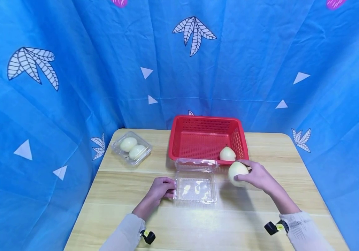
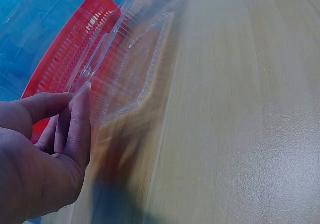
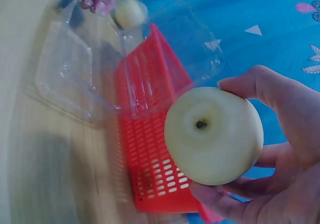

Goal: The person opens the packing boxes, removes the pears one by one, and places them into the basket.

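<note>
My right hand (image 1: 257, 176) grips a pale yellow pear (image 1: 237, 173), held up to the right of a clear plastic clamshell box (image 1: 196, 190). In the right wrist view the pear (image 3: 215, 136) sits between thumb and fingers, one dimpled end facing the camera. The left edge of the box is pinched by my left hand (image 1: 162, 188); the left wrist view shows thumb and fingertips on its clear rim (image 2: 95, 66). The box stands with its lid (image 1: 196, 164) raised and leaning back toward the red basket. No fruit shows in its tray.
Behind the box stands a red plastic basket (image 1: 205, 143) with one pear (image 1: 227, 153) in its near right corner. A closed clear box (image 1: 143, 161) with two pears lies at the table's back left. Blue curtain (image 1: 179, 69) hangs behind and beside the wooden table (image 1: 185, 226).
</note>
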A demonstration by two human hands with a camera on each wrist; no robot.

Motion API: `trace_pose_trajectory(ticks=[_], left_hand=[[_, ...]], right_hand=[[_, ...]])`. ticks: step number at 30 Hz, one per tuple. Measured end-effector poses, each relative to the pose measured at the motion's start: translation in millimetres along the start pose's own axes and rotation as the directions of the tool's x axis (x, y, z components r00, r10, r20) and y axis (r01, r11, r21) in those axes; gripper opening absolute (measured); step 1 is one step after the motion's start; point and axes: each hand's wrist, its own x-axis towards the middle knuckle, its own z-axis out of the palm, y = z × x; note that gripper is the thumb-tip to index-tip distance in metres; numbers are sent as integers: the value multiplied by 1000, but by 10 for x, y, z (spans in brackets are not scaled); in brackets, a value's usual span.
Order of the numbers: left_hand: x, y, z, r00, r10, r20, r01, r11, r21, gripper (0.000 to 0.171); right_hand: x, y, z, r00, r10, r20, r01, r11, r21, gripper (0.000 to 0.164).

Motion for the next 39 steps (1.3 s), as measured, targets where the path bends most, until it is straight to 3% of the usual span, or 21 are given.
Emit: trace_pose_trajectory(ticks=[21,28,39], left_hand=[[-23,37,-2,1000,-8,-10,8,1000,17,28],[-9,24,-10,1000,-7,-6,7,1000,10,26],[11,0,-12,1000,7,1,-7,1000,6,24]], right_hand=[[508,-37,-105,997,-3,-76,6,999,35,77],[654,-70,-104,993,61,-98,-51,994,96,80],[883,-223,-63,988,103,-115,-97,993,61,87]])
